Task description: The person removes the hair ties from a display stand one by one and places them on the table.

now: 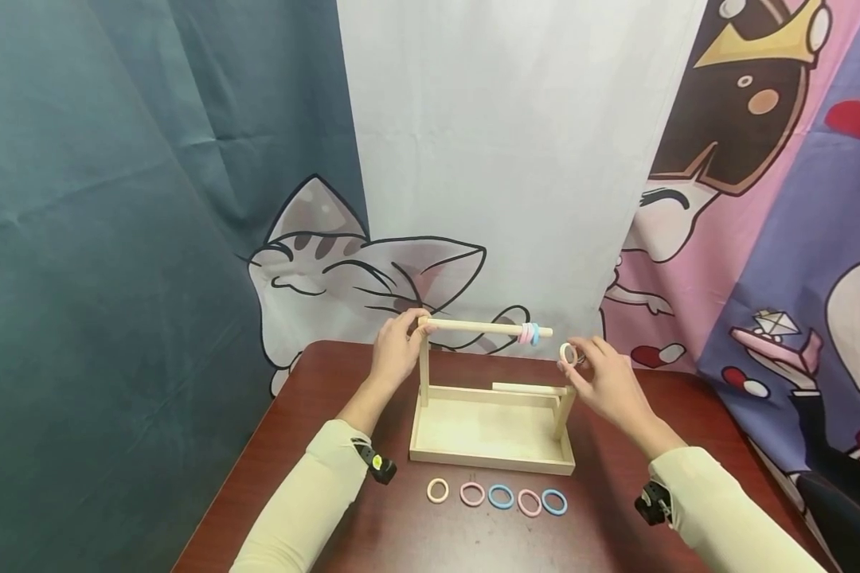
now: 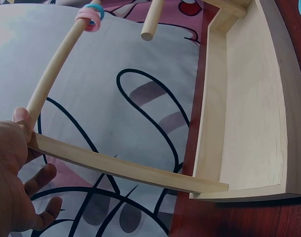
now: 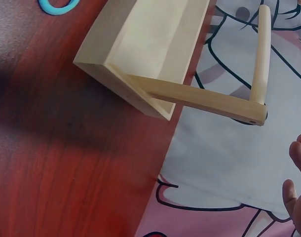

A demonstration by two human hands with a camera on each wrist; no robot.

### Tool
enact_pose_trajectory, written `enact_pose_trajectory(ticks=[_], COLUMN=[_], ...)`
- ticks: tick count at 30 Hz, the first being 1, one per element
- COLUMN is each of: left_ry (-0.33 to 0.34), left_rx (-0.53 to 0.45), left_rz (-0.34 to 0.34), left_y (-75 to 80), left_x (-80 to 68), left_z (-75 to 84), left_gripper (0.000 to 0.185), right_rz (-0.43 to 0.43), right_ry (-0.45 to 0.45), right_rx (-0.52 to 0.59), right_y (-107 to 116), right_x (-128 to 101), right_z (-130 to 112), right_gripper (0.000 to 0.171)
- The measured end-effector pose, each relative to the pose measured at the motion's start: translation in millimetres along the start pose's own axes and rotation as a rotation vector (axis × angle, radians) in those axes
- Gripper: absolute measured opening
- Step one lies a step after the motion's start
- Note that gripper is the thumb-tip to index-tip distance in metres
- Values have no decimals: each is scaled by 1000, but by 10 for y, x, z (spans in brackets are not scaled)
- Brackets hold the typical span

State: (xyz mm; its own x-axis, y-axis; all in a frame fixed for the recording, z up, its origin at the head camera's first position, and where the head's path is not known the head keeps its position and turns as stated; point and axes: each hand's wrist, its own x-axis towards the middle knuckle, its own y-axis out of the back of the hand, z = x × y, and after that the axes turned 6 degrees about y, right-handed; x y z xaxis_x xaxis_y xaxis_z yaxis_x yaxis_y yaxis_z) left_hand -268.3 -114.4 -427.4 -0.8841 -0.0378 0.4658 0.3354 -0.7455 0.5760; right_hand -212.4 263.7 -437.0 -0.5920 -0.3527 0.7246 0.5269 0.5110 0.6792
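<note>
A wooden tray stand (image 1: 490,458) sits on the dark red table. My left hand (image 1: 408,330) grips the left end of a wooden dowel (image 1: 473,327) at the top of the left upright (image 1: 424,362). The dowel's right end hangs free, carrying a pink ring (image 1: 525,334) and a blue ring (image 1: 534,333). Just past that end, my right hand (image 1: 576,358) pinches a cream ring (image 1: 568,352). The left wrist view shows my left thumb (image 2: 21,116) at the dowel (image 2: 54,64) and its rings (image 2: 90,15). In the right wrist view only fingertips (image 3: 298,197) show.
Several loose rings, cream (image 1: 438,490), pink (image 1: 472,494) and blue (image 1: 501,496), lie in a row on the table (image 1: 330,414) before the tray. A second short dowel (image 1: 526,388) runs from the right upright (image 1: 564,410). Printed curtains hang close behind.
</note>
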Motion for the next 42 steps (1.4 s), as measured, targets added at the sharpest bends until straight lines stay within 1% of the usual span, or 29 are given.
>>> enact_pose_trajectory(ticks=[9,16,19,23,31,37,42], left_ry=[-14,-16,-14,-12,-11,-14,-31], left_rx=[1,5,9,23,25,35,39], left_rz=[7,8,6,4,7,11,31], left_y=[-8,-3,2,4,-10,20,6], left_x=[2,8,11,9,28,27,10], left_z=[-10,4,14,17,5,5,18], left_gripper=[33,32,34,38,36,41,42], right_rz=[-64,-92,-97,-101,-104,-103,-105], right_ry=[-40,-22,-10,16,84,152,179], right_rx=[9,23,23,14,13,16,21], right_y=[-10,-23,-38,-59,-104,-168,-183], right_x=[-110,-153,-180,-211,-237,-246,-262], right_z=[-58,-101,-117,-154,-254,-366,-457], right_gripper=[31,28,26,23,21,23,28])
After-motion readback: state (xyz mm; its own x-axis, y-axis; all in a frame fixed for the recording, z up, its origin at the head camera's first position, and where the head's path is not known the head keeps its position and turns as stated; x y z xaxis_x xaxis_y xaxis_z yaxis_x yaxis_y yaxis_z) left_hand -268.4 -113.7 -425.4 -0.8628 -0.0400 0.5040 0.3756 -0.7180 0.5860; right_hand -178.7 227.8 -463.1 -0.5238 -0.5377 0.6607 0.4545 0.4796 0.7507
